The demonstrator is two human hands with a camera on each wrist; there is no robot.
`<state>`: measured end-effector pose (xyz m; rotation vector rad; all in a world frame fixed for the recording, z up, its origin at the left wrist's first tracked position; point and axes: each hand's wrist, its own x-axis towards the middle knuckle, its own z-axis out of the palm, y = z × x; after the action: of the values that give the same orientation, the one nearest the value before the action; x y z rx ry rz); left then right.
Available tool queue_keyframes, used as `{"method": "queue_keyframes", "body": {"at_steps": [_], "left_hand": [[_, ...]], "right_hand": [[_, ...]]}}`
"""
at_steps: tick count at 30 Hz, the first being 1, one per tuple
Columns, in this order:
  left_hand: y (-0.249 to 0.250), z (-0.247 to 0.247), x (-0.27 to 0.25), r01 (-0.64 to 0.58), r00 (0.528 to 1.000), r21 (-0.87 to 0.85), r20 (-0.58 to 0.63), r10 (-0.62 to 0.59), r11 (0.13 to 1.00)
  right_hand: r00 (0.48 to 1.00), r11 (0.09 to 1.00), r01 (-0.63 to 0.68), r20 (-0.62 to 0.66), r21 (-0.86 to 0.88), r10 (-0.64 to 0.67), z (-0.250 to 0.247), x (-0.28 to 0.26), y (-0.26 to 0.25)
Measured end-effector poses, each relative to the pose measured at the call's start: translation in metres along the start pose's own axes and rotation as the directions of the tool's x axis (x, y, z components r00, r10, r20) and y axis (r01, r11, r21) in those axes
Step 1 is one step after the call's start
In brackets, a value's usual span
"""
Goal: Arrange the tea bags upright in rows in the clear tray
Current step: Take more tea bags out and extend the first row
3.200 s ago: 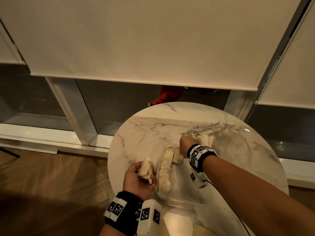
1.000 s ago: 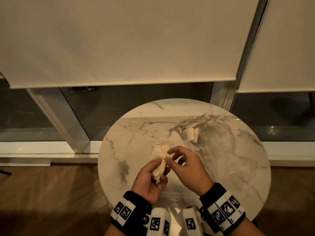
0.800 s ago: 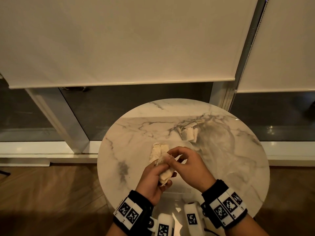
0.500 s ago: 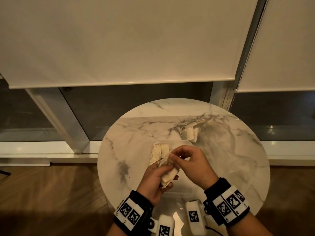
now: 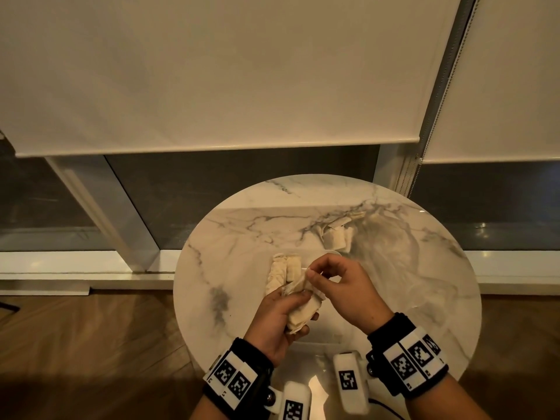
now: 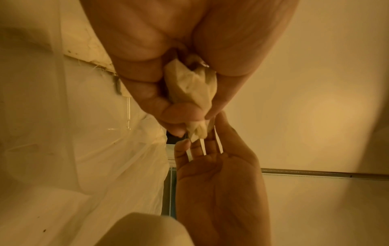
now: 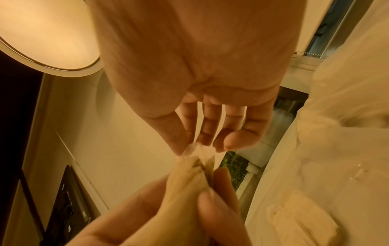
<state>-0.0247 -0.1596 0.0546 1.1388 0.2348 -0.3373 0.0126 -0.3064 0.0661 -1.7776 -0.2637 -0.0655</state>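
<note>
My left hand [image 5: 292, 303] grips a small bundle of pale tea bags [image 5: 303, 313] above the near part of the clear tray [image 5: 331, 253]. My right hand [image 5: 313, 275] meets it from the right and pinches the top edge of one bag in the bundle. The left wrist view shows the bundle [image 6: 189, 86] squeezed between thumb and fingers. The right wrist view shows my thumb and forefinger closing on a bag's top [image 7: 196, 149]. A short row of tea bags [image 5: 280, 271] stands along the tray's left side. The tray's walls barely show.
A loose pile of tea bags [image 5: 336, 237] lies on the round marble table [image 5: 409, 268] beyond the tray. The table's edge drops to a wooden floor [image 5: 91, 344] on the left. Window frames and roller blinds [image 5: 212, 71] stand behind.
My right hand left the loose pile and came back to the left hand. Over the last second its fingers closed on the top of the bundle held in my left hand.
</note>
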Motion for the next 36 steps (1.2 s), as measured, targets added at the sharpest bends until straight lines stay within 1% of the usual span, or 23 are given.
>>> {"method": "queue_keyframes", "body": {"at_steps": [4, 7, 12, 15, 18, 23, 30, 33, 36], "left_hand": [[-0.001, -0.001, 0.002, 0.02, 0.999, -0.02, -0.025, -0.021, 1.0], [-0.002, -0.002, 0.003, 0.037, 0.998, -0.044, -0.052, -0.04, 0.998], [-0.003, -0.005, 0.005, 0.047, 0.996, -0.051, -0.071, -0.05, 0.998], [-0.002, -0.006, 0.005, 0.047, 0.996, -0.057, -0.071, -0.051, 0.997], [-0.002, -0.007, 0.006, 0.045, 0.996, -0.058, -0.08, -0.049, 0.997], [-0.002, -0.011, 0.007, 0.039, 0.993, -0.092, -0.11, -0.049, 0.995], [0.0, -0.015, 0.007, 0.043, 0.99, -0.118, -0.125, -0.058, 0.992], [0.001, -0.02, 0.008, 0.044, 0.988, -0.124, -0.142, -0.062, 0.991], [0.003, -0.027, 0.009, 0.043, 0.985, -0.144, -0.161, -0.067, 0.989]], "right_hand": [[0.997, 0.996, -0.056, -0.047, 0.073, 0.06, -0.003, 0.003, 0.0], [0.989, 0.971, -0.121, -0.061, 0.205, 0.136, -0.005, 0.003, -0.004], [0.97, 0.895, -0.193, -0.06, 0.403, 0.236, -0.01, 0.005, -0.01], [0.951, 0.832, -0.205, -0.095, 0.516, 0.293, -0.012, 0.007, -0.008], [0.932, 0.791, -0.188, -0.148, 0.582, 0.331, -0.015, 0.009, -0.004], [0.914, 0.787, -0.161, -0.211, 0.596, 0.348, -0.025, 0.013, 0.004], [0.926, 0.807, -0.178, -0.181, 0.564, 0.33, -0.03, 0.015, 0.002], [0.927, 0.824, -0.164, -0.202, 0.542, 0.317, -0.036, 0.02, 0.0], [0.921, 0.861, -0.157, -0.242, 0.483, 0.304, -0.047, 0.028, 0.0]]}}
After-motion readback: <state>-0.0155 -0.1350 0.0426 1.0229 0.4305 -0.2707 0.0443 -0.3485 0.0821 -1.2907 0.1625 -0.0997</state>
